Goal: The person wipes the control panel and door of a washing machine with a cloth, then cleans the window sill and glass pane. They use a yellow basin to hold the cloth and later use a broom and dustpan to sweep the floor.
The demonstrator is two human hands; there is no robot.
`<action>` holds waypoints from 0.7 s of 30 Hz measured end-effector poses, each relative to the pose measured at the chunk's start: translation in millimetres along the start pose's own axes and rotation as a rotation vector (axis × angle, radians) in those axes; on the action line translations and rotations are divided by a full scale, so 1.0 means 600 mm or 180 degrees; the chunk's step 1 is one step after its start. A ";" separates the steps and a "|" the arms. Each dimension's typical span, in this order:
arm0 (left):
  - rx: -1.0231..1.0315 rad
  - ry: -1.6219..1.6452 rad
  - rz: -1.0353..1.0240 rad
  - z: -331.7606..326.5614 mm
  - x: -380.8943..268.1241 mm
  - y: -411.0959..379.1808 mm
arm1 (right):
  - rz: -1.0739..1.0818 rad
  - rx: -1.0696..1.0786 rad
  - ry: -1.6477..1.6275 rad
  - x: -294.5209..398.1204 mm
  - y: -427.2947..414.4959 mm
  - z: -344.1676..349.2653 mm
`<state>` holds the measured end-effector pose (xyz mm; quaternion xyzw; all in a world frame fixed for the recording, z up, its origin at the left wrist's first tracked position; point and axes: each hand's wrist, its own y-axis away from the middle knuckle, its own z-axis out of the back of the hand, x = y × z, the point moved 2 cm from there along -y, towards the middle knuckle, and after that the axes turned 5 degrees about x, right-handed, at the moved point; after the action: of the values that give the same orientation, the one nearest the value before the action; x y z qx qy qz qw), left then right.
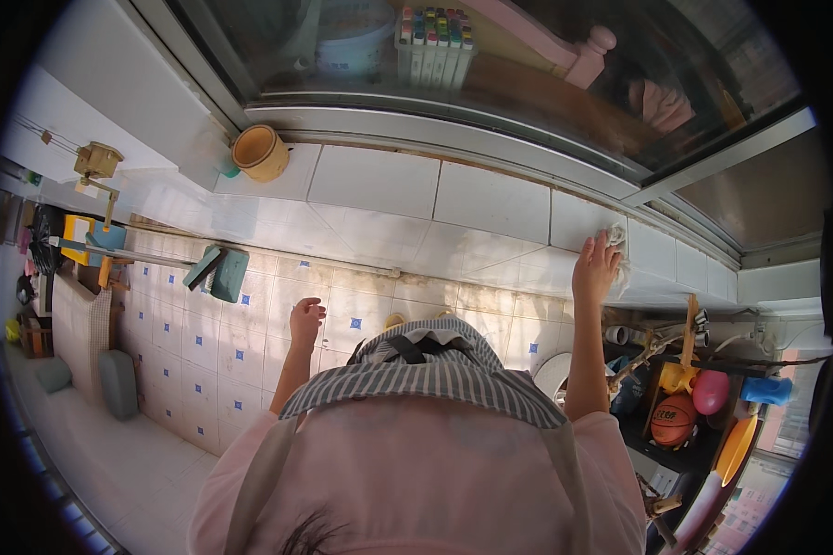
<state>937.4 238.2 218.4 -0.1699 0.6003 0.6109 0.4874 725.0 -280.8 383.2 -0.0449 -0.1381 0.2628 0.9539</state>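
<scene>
My right hand (pixel 597 267) presses a crumpled whitish cloth (pixel 619 257) onto the white-tiled window ledge (pixel 493 200), towards its right end. Part of the cloth hangs past the fingers over the ledge's front edge. My left hand (pixel 308 320) hangs in the air over the tiled floor, its fingers a little curled, with nothing seen in it. A tan round pot (pixel 259 153) stands at the ledge's left end, beside the metal window frame (pixel 458 132). Behind the glass are a box of coloured markers (pixel 436 52) and a pale blue bucket (pixel 352 38).
On the left a long-handled dustpan (pixel 230 275) and a brush lie over the patterned floor (pixel 208 333). A wall-mounted crank (pixel 100 161) juts out at the upper left. To the right are branches (pixel 642 361), white pipes (pixel 618 336) and a shelf with a basketball (pixel 673 420).
</scene>
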 end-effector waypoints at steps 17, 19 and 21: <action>-0.2214 -0.1538 -0.2651 0.063 -0.524 -0.096 | 0.0582 0.0289 0.0067 0.237 0.040 -0.043; -0.2052 -0.1487 -0.2717 0.069 -0.531 -0.087 | 0.0746 0.0227 0.0048 0.334 0.063 -0.062; -0.1723 -0.1222 -0.2855 0.080 -0.542 -0.041 | 0.1290 0.0101 -0.0302 0.453 0.110 -0.077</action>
<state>1127.1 149.1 472.9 -0.4135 0.1913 0.4960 0.7392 929.8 -84.9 393.9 -0.0444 -0.1669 0.4533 0.8745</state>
